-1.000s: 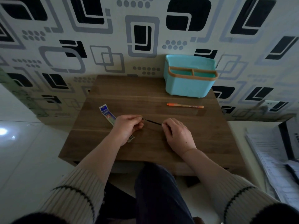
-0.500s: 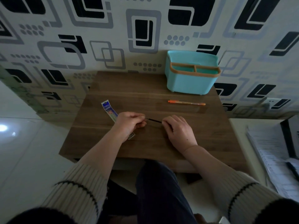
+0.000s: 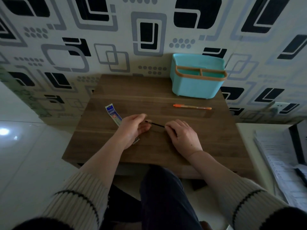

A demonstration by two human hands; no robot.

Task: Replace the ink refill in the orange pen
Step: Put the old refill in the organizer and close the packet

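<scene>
A thin black ink refill (image 3: 156, 124) is held just above the wooden table (image 3: 166, 100), between my two hands. My left hand (image 3: 132, 128) pinches its left end between thumb and fingertips. My right hand (image 3: 182, 136) has its fingers curled round the right end, which is hidden under them. The orange pen (image 3: 191, 107) lies flat on the table beyond my right hand, touched by neither hand. A blue and white refill packet (image 3: 113, 113) lies slanted under my left hand, with its lower end showing near my wrist.
A teal caddy (image 3: 197, 87) with a tan rim stands at the back right of the table, against the patterned wall. A stack of papers (image 3: 279, 156) lies on a surface to the right. My knee sits below the table's near edge.
Both hands stay on the refill in about the same place. The left hand's fingers have lifted and spread a little at the refill's end.
</scene>
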